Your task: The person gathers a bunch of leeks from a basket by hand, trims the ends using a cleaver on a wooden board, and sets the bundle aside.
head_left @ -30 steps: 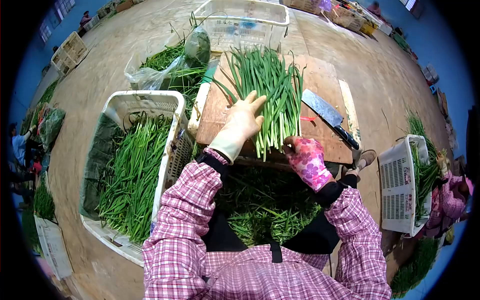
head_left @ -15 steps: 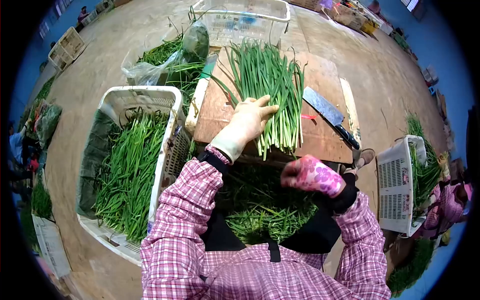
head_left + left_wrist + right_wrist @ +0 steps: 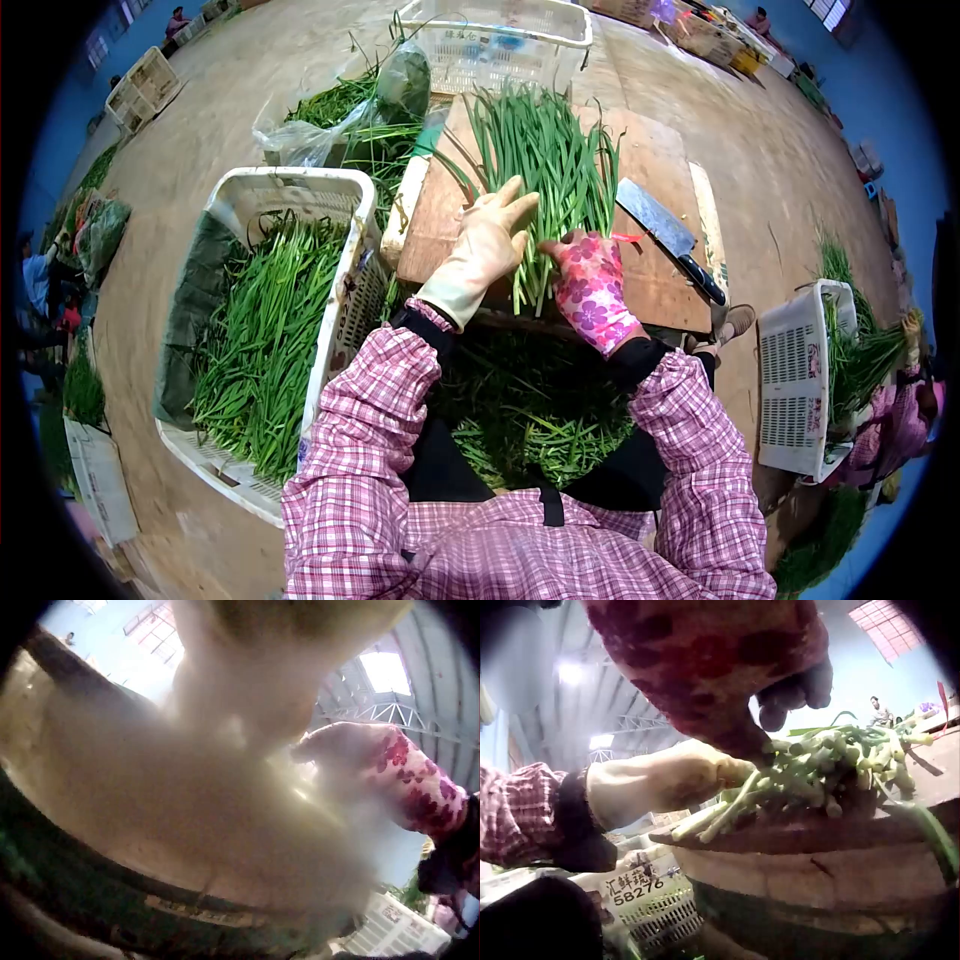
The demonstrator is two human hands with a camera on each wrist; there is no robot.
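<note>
A bunch of long green stalks (image 3: pixel 550 150) lies on the wooden board (image 3: pixel 650 150), its pale cut ends toward the body. On its left side rests my left hand (image 3: pixel 482 250) in a cream glove, fingers spread over the stalks. My right hand (image 3: pixel 592 290), in a pink flowered glove, is at the pale ends; the right wrist view shows its thumb and fingers curled at the stalk ends (image 3: pixel 832 761). A knife (image 3: pixel 658 220) with a black handle lies on the board to the right. The left wrist view is mostly blurred.
A white crate (image 3: pixel 345 290) full of green stalks stands at the left, a bagged pile (image 3: pixel 340 115) behind it. Another white crate (image 3: pixel 490 50) is beyond the board, one more (image 3: pixel 790 380) at the right. Loose greens (image 3: pixel 560 440) lie below the board.
My right hand dropped back off the board's near edge, then came up to the stalk ends. My left hand shifted a little right across the bunch and then back left.
</note>
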